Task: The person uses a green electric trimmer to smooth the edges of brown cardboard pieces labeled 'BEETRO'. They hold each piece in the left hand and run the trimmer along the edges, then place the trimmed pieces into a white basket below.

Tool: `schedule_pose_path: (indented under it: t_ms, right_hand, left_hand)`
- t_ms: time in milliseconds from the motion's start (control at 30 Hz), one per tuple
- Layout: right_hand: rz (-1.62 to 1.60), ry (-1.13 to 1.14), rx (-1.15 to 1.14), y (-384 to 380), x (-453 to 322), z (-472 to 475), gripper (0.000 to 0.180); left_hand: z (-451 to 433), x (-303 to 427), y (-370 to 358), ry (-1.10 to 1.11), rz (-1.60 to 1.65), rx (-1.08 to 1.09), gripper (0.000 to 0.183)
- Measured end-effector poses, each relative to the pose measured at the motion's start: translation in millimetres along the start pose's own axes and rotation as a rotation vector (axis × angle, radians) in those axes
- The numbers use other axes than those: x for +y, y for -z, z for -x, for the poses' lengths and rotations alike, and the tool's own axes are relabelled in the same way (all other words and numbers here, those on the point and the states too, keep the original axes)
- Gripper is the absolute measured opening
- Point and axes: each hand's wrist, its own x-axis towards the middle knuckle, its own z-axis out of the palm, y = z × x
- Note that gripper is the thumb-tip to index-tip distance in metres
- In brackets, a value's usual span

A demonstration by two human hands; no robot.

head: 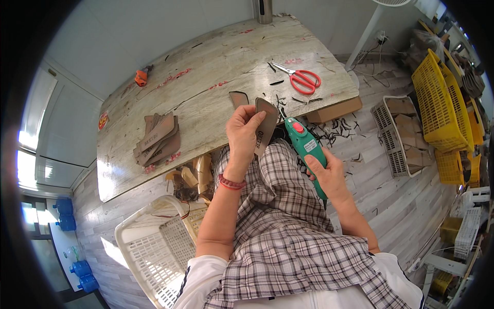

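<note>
My left hand [243, 129] pinches a flat brown piece [268, 116] with a dark rim and printed lettering, holding it upright at the table's front edge. In my right hand [328, 174] is a green handheld power tool [305, 145] with a red button. Its narrow metal tip is close to the piece's right edge; whether they touch I cannot tell. Just behind my left hand, another brown piece [239, 99] lies on the table. A fanned pile of similar lettered pieces [158, 137] rests to the left. Red-handled scissors [305, 80] lie beyond the tool among thin black trimmings [277, 82].
The worn table [208, 58] bears an orange object [141, 78] and a metal cylinder [264, 11] at the back. A white basket [131, 239] stands at lower left. On the right are a crate of brown pieces [389, 143], yellow crates [440, 104] and floor trimmings [339, 129].
</note>
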Motion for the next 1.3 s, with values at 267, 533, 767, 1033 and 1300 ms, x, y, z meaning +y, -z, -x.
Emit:
schedule_pose_path:
  t_ms: [267,533,767,1033,1300]
  right_hand:
    - [0.016,0.024,0.008,-2.0,-0.6,-2.6,0.035]
    - [-0.097,0.022,0.059,-1.4,-0.5,-4.2,0.033]
    - [-0.064,0.048,0.060,-0.3,-1.4,1.4,0.030]
    - [-0.044,0.010,0.039,-2.8,11.6,3.1,0.029]
    - [-0.066,0.008,0.111,2.1,15.1,7.0,0.031]
  left_hand:
    - [4.7,5.6,-6.6,0.009,-0.011,-0.008,0.008]
    - [-5.2,7.6,-10.7,-0.003,-0.226,-0.032,0.009]
    - [-40.7,14.7,24.4,0.076,0.076,0.338,0.010]
    - [6.2,-29.0,19.8,0.660,0.846,0.162,0.010]
    - [19.5,-16.4,-9.9,0.530,0.915,0.084,0.018]
